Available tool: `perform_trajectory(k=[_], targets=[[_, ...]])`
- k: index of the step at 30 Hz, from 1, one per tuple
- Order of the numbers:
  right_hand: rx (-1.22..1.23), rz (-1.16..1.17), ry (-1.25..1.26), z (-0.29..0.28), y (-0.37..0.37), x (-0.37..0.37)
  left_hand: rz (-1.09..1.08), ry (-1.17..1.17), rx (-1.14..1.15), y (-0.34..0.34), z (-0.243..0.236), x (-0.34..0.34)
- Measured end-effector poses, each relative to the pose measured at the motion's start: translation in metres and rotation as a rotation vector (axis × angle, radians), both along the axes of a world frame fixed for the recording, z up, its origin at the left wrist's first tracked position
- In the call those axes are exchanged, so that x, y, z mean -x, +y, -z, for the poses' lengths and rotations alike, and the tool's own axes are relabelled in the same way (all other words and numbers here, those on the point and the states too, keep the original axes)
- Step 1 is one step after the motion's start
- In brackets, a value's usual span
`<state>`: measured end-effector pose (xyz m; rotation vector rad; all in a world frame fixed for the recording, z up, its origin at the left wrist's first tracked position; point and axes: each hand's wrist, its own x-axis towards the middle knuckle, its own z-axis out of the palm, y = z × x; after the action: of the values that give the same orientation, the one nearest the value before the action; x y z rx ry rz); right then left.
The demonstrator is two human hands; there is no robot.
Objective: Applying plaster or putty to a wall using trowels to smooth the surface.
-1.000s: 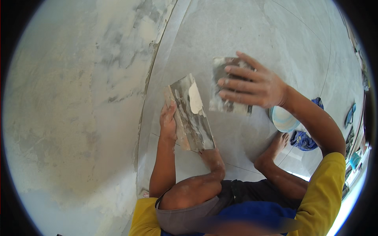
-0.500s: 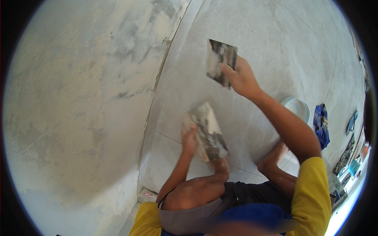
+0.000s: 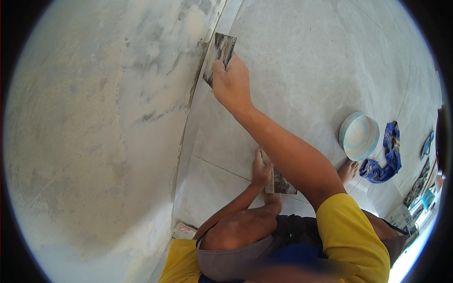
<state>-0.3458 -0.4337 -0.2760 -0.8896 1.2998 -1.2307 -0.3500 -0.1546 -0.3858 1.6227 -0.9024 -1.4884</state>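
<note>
My right hand (image 3: 231,82) grips a small smeared metal scraper (image 3: 220,45), which is at the narrow strip along the base of the patchy plastered wall (image 3: 94,104) on the left; whether the blade touches cannot be told. Lower down, my left hand (image 3: 261,170) holds a wider metal trowel (image 3: 284,183) smeared with dark and pale material, over my bare foot and partly hidden behind my right forearm.
A round pale blue basin (image 3: 358,134) and a crumpled blue cloth (image 3: 391,151) lie on the tiled floor (image 3: 302,70) at right. A small pale object (image 3: 184,230) is near my left elbow. A blue sandal (image 3: 427,144) and assorted clutter line the far right edge.
My right hand has swung up and leftward with the scraper to the wall's base. My left hand with the trowel has moved rightward and now sits behind my right forearm.
</note>
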Motion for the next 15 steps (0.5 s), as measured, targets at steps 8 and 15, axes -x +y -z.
perform_trajectory(k=[8, 15], targets=[[-0.027, 0.057, 0.092, -0.003, -0.011, -0.011, 0.088, 0.002, -0.066, 0.007, 0.009, -0.008], [0.086, 0.196, 0.354, -0.003, -0.012, -0.021, 0.1, 0.038, 0.018, -0.005, -0.01, 0.011]])
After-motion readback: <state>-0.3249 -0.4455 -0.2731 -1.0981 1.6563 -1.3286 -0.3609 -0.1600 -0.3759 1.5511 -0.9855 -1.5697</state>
